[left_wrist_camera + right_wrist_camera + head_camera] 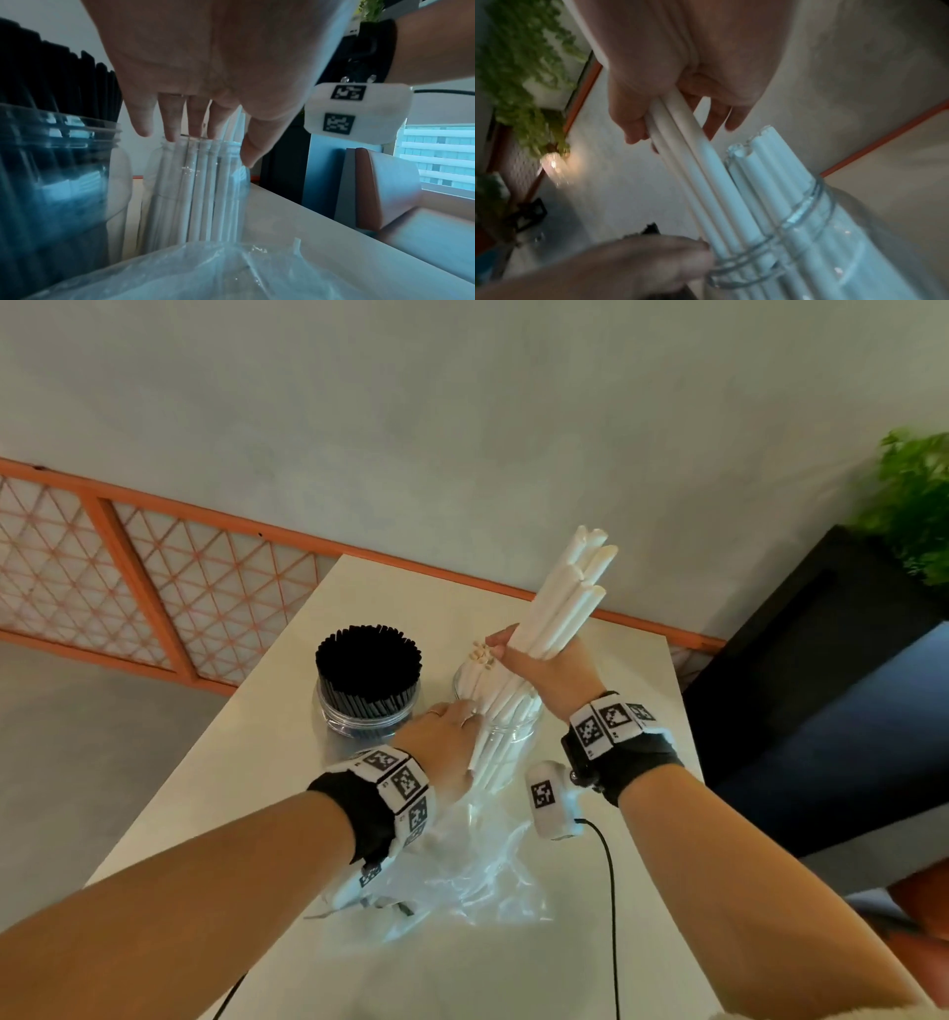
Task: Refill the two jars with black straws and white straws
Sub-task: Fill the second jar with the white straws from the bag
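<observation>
My right hand (539,670) grips a bundle of white straws (560,608), tilted up and to the right. Their lower ends go into the clear jar (508,747), which holds more white straws. In the right wrist view my fingers (634,121) curl round the white straws (706,172) just above the jar's mouth (808,223). My left hand (447,737) is at the jar's left side, its straight fingers (172,125) touching the rim of the jar (195,192). A second clear jar (367,711) to the left is packed with black straws (51,81).
A crumpled clear plastic bag (462,870) lies on the white table (642,942) just in front of the jars. A black cable (611,891) runs toward me. A dark cabinet (821,660) with a green plant (919,505) stands to the right.
</observation>
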